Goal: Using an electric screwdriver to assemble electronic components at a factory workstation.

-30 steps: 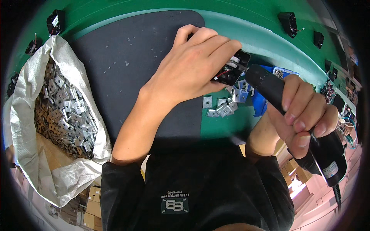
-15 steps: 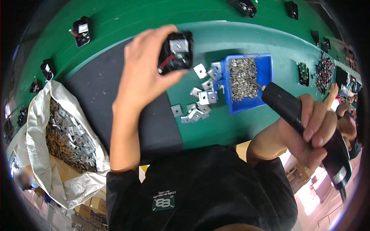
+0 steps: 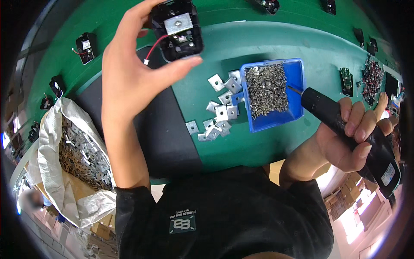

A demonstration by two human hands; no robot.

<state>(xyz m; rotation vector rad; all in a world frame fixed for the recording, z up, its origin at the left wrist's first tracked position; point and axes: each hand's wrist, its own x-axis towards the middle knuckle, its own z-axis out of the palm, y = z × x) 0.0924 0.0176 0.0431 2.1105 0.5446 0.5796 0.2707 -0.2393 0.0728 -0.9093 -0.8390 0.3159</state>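
Note:
My left hand (image 3: 127,75) is closed around a black plastic housing (image 3: 183,48), held up over the far left part of the table. Inside the housing lies a square metal plate (image 3: 177,24) with a screw head at its middle, and a red wire (image 3: 154,48) hangs out beside my thumb. My right hand (image 3: 349,140) grips a black electric screwdriver (image 3: 321,103), its bit pointing left over the blue bin (image 3: 296,86). Small screws (image 3: 265,93) fill the bin's left part. Whether the bit carries a screw, I cannot tell.
Loose square metal plates (image 3: 221,113) lie left of the bin. A white sack (image 3: 54,172) of metal plates stands at the left. More black housings (image 3: 86,47) line the green far strip. A circuit board (image 3: 346,82) and a wire pile (image 3: 372,80) lie right, near another person's hand (image 3: 382,101).
My left hand has moved away from me and to the left with the housing, now seen larger and tilted upward. The screwdriver has shifted slightly right, its bit leaving the screws.

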